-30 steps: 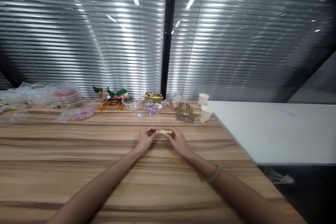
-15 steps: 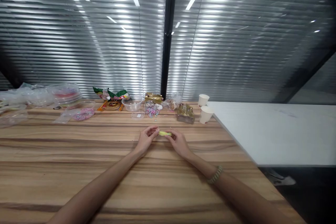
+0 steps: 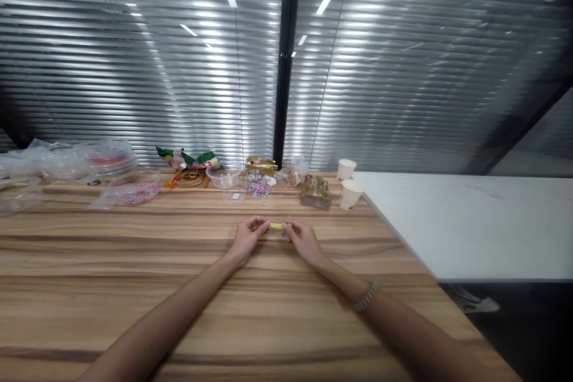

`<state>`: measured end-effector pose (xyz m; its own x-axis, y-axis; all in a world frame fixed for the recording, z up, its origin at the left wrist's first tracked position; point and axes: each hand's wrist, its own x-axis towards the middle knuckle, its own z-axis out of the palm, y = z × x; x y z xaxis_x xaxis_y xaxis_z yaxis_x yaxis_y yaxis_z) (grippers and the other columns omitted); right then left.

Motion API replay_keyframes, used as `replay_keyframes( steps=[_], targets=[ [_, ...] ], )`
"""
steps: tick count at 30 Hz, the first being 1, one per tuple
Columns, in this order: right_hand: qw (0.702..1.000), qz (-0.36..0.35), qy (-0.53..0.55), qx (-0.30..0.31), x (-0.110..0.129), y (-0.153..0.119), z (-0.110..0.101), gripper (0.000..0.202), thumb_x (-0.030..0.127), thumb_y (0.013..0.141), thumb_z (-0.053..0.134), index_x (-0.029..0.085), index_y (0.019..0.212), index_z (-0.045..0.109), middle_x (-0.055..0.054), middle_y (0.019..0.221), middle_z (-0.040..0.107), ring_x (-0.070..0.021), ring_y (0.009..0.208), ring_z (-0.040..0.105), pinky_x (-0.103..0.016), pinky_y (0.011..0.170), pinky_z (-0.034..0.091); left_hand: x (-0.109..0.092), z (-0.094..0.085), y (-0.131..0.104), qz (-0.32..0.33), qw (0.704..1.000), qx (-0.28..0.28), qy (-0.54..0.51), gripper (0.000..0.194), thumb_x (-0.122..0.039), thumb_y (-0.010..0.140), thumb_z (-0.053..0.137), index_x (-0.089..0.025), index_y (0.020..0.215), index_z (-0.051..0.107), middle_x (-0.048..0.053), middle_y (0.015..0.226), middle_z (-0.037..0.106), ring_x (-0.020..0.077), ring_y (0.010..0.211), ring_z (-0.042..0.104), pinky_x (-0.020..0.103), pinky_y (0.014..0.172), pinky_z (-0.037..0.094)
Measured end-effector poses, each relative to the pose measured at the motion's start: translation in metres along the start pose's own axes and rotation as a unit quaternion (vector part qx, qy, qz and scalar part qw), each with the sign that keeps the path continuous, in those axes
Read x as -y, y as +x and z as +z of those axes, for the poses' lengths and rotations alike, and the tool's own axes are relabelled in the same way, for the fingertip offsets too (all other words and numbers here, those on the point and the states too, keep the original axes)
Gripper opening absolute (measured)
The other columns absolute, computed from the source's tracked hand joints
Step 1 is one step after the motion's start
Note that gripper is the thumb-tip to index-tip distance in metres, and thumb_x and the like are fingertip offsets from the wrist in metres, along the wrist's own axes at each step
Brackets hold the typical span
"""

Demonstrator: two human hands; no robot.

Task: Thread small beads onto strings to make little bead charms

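A small yellow-green strip (image 3: 276, 226), too small to name more exactly, stretches between my two hands above the wooden table (image 3: 215, 334). Its left end is pinched by the thumb and fingertips of my left hand (image 3: 247, 237). At the other end, the fingers of my right hand (image 3: 305, 241) are closed on it. A beaded bracelet (image 3: 366, 296) circles my right wrist. Just beyond the hands lie a pile of pink and blue small pieces (image 3: 258, 188) in clear plastic and a gold foil packet (image 3: 316, 192).
Two paper cups (image 3: 350, 194) stand at the back right. Along the back are a clear bowl (image 3: 224, 176), green snack bags (image 3: 190, 159), stacked plastic containers (image 3: 110, 160) and a bag of pink pieces (image 3: 141, 193). A white table (image 3: 483, 227) adjoins on the right.
The yellow-green strip now looks straighter and more level between my fingers. My right fingertips have shifted slightly left along it. The view has moved a little.
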<state>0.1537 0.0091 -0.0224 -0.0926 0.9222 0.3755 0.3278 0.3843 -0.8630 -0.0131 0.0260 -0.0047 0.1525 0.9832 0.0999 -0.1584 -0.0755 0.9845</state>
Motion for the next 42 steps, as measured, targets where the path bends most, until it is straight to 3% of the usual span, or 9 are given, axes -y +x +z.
replay_keyframes(
  steps=[9, 15, 32, 42],
  targets=[
    [0.999, 0.013, 0.051, 0.006, 0.0058, 0.0002, 0.0000, 0.032, 0.041, 0.083, 0.046, 0.013, 0.088, 0.060, -0.003, 0.069, 0.061, -0.0126, 0.053, 0.050, -0.021, 0.051, 0.039, -0.0001, -0.0004, -0.0001, 0.000, 1.000, 0.004, -0.011, 0.032, -0.035, 0.059, 0.072, -0.012, 0.076, 0.059, 0.003, 0.070, 0.061, 0.0136, 0.064, 0.056, 0.024, 0.065, 0.045],
    [0.997, 0.026, 0.070, 0.000, 0.0029, 0.0011, 0.0013, 0.032, 0.042, 0.080, 0.047, 0.013, 0.088, 0.059, -0.003, 0.068, 0.060, -0.0121, 0.050, 0.049, -0.021, 0.049, 0.039, 0.0003, -0.0021, 0.0002, 0.002, 0.999, 0.029, -0.032, 0.038, -0.033, 0.061, 0.072, -0.013, 0.090, 0.057, 0.004, 0.074, 0.062, 0.0141, 0.068, 0.058, 0.025, 0.067, 0.046],
    [0.999, 0.018, 0.042, -0.003, 0.0015, 0.0009, 0.0006, 0.035, 0.044, 0.081, 0.045, 0.013, 0.091, 0.059, -0.002, 0.064, 0.057, -0.0122, 0.050, 0.047, -0.021, 0.048, 0.038, -0.0080, 0.0029, -0.0023, -0.048, 0.995, 0.083, -0.011, 0.043, -0.050, 0.066, 0.062, -0.010, 0.082, 0.063, 0.010, 0.080, 0.066, 0.0181, 0.071, 0.060, 0.028, 0.070, 0.048],
    [0.999, 0.009, 0.037, 0.003, 0.0010, 0.0009, 0.0004, 0.035, 0.044, 0.082, 0.046, 0.013, 0.091, 0.060, -0.002, 0.066, 0.057, -0.0122, 0.051, 0.048, -0.021, 0.048, 0.039, -0.0047, 0.0010, -0.0010, -0.045, 0.995, 0.089, -0.016, 0.038, -0.046, 0.069, 0.062, -0.011, 0.083, 0.061, 0.008, 0.078, 0.066, 0.0170, 0.070, 0.060, 0.028, 0.070, 0.048]
  ],
)
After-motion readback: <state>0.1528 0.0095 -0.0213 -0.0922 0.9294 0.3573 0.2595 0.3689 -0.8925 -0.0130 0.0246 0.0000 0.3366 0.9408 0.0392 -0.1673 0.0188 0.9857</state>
